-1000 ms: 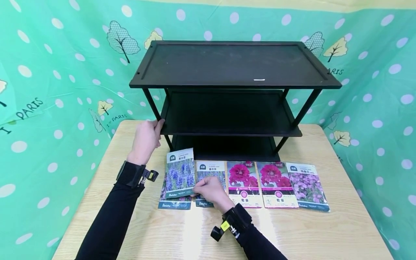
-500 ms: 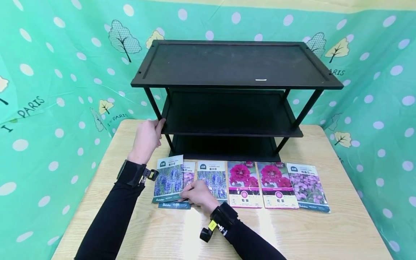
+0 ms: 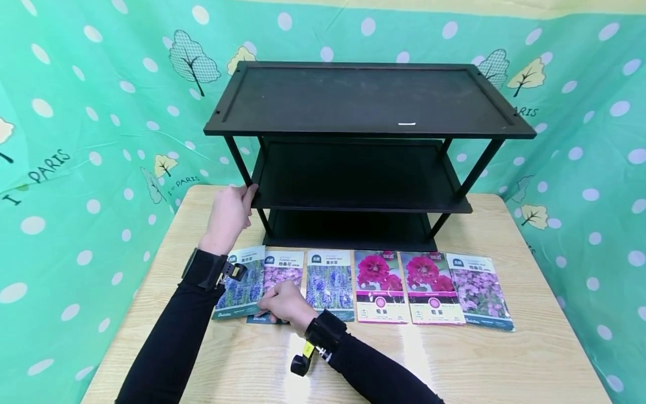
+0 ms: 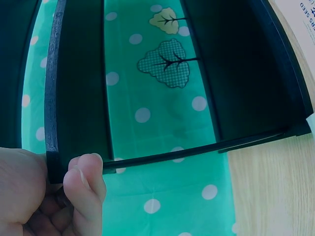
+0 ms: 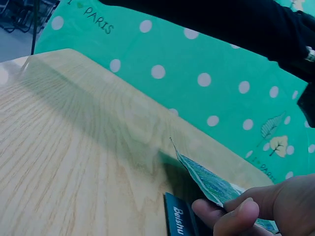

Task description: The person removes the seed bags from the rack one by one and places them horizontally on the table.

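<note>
My left hand [image 3: 230, 219] grips the left front corner of the middle shelf of a black three-tier rack [image 3: 363, 174]; in the left wrist view its thumb and fingers [image 4: 84, 189] curl round the shelf edge. My right hand [image 3: 287, 306] pinches the lower right corner of a seed packet [image 3: 241, 286] with blue-purple lavender flowers. In the right wrist view this packet [image 5: 209, 177] is tilted, its far edge raised off the table. Part of it is hidden behind the left wrist strap. Beneath the right hand lies a pink-flowered packet [image 3: 284, 266], partly covered.
To the right, along the rack's front, lie another lavender packet [image 3: 330, 280], two magenta hollyhock packets [image 3: 379, 280] and a slanted pink-flowered packet [image 3: 479, 289]. They rest on a pale wooden table [image 3: 454, 365]. A green polka-dot cloth [image 3: 75, 224] hangs behind and at the sides.
My right hand has carried the lavender packet leftward, from over the pink-flowered packet to its left side, uncovering much of that packet. The left hand has kept its grip on the rack.
</note>
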Available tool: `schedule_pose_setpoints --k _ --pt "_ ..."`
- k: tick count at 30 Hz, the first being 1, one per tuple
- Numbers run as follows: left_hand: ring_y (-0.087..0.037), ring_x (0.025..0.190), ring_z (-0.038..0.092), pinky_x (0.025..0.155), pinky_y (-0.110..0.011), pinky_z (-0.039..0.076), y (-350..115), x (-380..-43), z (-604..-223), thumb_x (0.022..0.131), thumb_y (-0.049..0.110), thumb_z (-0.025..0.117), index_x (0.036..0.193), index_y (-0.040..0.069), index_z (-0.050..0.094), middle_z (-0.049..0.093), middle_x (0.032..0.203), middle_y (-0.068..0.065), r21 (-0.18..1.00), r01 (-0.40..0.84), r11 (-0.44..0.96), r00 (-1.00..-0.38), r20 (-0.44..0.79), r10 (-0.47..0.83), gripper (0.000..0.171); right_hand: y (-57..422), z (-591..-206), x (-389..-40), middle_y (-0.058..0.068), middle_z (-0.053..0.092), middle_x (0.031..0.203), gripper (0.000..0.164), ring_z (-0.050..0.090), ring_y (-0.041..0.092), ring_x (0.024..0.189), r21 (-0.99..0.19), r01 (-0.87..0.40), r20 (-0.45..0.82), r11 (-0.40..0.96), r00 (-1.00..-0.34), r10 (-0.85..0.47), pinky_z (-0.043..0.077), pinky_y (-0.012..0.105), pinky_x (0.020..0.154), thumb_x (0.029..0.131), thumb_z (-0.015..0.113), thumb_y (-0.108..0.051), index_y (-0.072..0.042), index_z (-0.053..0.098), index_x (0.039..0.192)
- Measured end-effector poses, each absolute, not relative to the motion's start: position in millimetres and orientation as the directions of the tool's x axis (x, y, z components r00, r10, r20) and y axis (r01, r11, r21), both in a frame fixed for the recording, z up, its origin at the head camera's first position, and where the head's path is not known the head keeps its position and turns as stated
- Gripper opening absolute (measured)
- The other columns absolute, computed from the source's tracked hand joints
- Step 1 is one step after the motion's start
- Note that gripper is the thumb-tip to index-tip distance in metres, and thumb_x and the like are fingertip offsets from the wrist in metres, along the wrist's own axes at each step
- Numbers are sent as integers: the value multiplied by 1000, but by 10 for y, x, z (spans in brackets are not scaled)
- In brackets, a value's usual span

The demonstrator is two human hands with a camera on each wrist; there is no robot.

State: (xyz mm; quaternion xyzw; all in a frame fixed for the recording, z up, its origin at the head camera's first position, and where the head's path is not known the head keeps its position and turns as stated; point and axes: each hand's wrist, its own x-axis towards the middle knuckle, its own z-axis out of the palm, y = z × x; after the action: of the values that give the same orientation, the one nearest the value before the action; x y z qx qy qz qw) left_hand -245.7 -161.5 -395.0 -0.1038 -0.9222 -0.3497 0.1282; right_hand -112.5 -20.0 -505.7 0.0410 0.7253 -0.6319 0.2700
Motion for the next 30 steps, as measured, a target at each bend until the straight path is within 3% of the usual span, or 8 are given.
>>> schedule_pose_setpoints --k 8,15,22,26,30 --pt "-17 39 56 37 -30 41 -1602 -2457 -3935 112 30 45 74 5 67 58 58 -9 619 283 732 -945 310 103 50 -311 -5046 -1092 8 78 78 6 51 3 39 -879 433 -474 199 -836 -276 33 15 37 91 72 -2 0 78 93" --pt "-16 38 55 37 -30 43 -1605 -2471 -3950 112 29 46 70 6 64 59 57 -9 611 301 732 -936 336 104 50 -377 -5043 -1050 10 79 82 9 52 4 40 -859 481 -511 174 -818 -262 24 17 35 93 71 -4 -2 78 98" --pt "-15 37 55 37 -30 43 -1611 -2477 -3963 112 28 47 70 7 63 59 57 -9 605 321 729 -925 364 105 49 -416 -5046 -980 12 78 83 12 55 7 42 -841 530 -539 106 -806 -247 23 15 32 96 64 -2 0 71 106" --pt "-14 36 55 37 -29 43 -1611 -2484 -3965 112 28 46 70 6 64 60 58 -11 601 320 732 -926 363 107 50 -391 -4976 -957 12 75 82 13 57 9 42 -851 505 -526 147 -816 -242 36 17 36 96 64 -3 0 69 107" --pt "-14 36 55 36 -29 42 -1620 -2491 -3977 112 29 45 72 5 66 61 58 -13 606 305 735 -932 349 99 51 -321 -4854 -952 8 72 77 12 61 13 44 -862 385 -476 330 -838 -266 49 23 49 95 69 -11 -5 73 104"
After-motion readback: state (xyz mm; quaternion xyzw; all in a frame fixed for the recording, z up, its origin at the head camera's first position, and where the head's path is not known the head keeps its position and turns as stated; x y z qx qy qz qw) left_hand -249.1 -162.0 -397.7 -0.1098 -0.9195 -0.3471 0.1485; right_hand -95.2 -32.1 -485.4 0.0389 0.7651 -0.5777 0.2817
